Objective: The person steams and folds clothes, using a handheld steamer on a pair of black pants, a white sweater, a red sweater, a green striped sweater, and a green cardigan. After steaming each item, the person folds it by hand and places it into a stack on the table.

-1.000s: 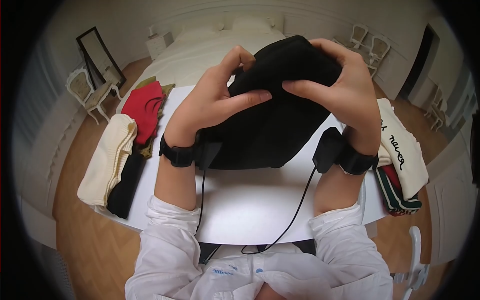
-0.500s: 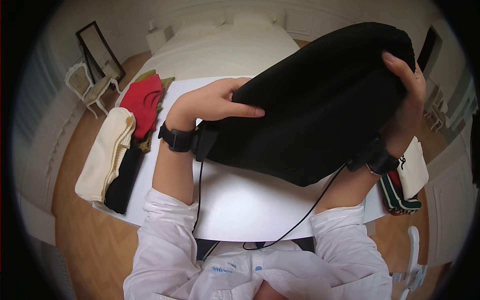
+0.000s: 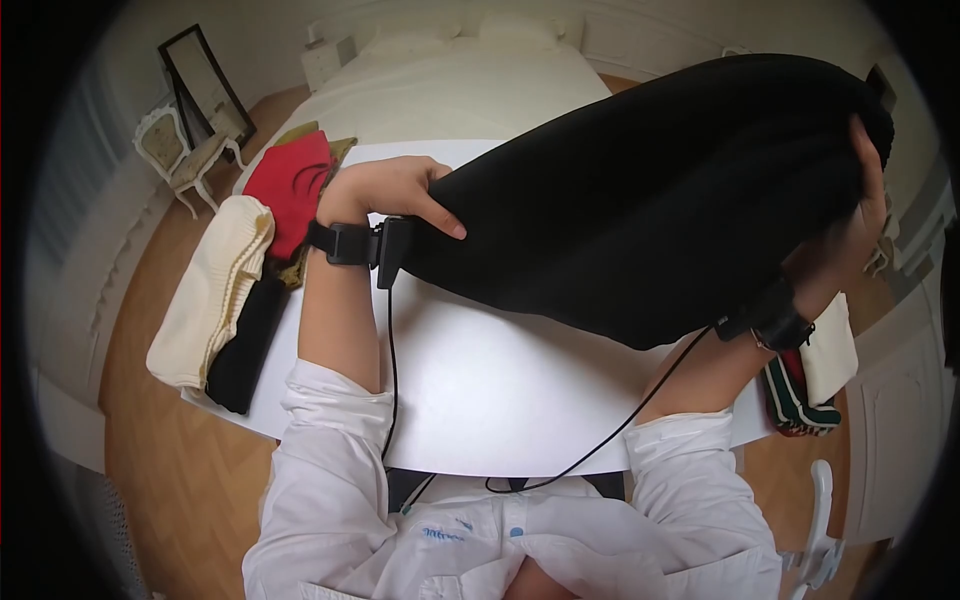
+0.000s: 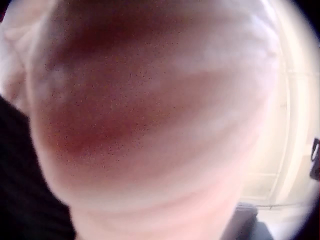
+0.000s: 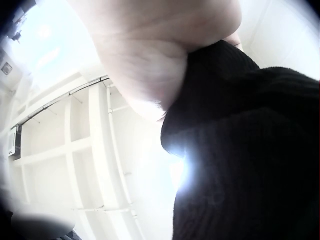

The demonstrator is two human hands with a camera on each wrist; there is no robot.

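Observation:
A black knit garment (image 3: 620, 200) is stretched out in the air between both hands, above the white table (image 3: 480, 410). My left hand (image 3: 390, 190) grips its left end, thumb lying on the near face and the other fingers behind the cloth. At the far right, my right hand (image 3: 850, 235) holds the other end, with the thumb over the front and most of the fingers hidden. Ribbed black cloth (image 5: 245, 145) hangs from the palm in the right wrist view. The left wrist view is mostly filled by the blurred palm (image 4: 150, 115).
On the table's left lie a red garment (image 3: 290, 185), a folded cream knit (image 3: 205, 300) and a black folded garment (image 3: 245, 350). A cream garment (image 3: 830, 350) and a green striped one (image 3: 800, 405) lie at the right. Beyond stands a bed (image 3: 450, 95).
My right hand has moved far right, and the black garment, bunched between the hands before, is now spread wide. My left hand has shifted slightly left, keeping its grip.

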